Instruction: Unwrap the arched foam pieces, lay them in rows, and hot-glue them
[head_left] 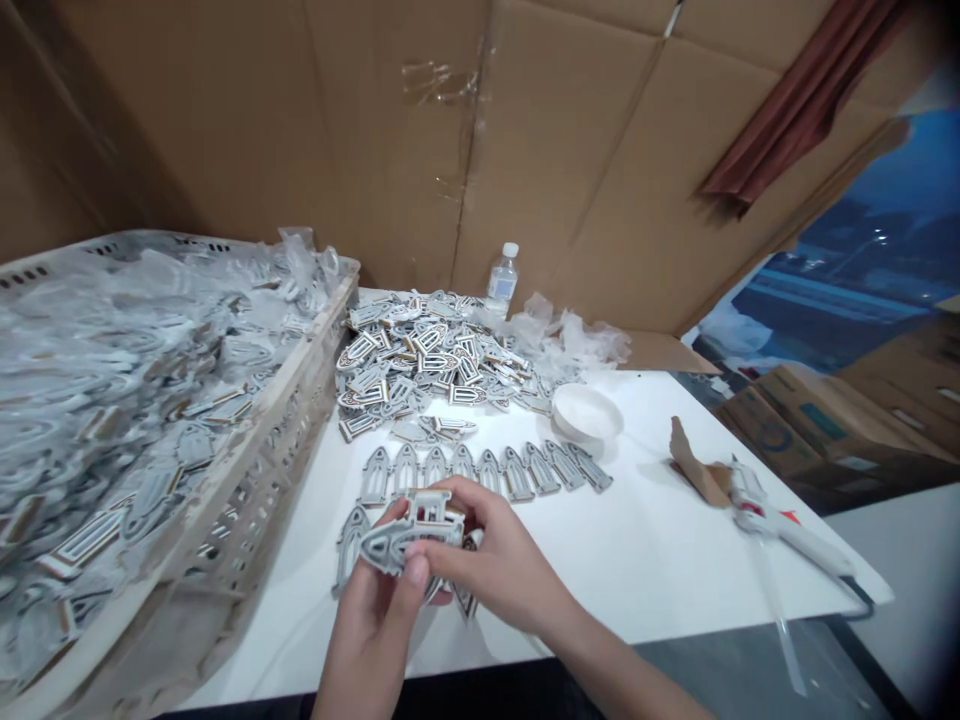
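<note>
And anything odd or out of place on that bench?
Mildly: the glue gun lies on the table with its translucent stick jutting past the front edge, where it might get knocked. No liquid spill that I can see.

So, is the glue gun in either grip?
No, the glue gun lies on the right of the table, apart from the left grip and right grip, which hold grey arched pieces.
</note>
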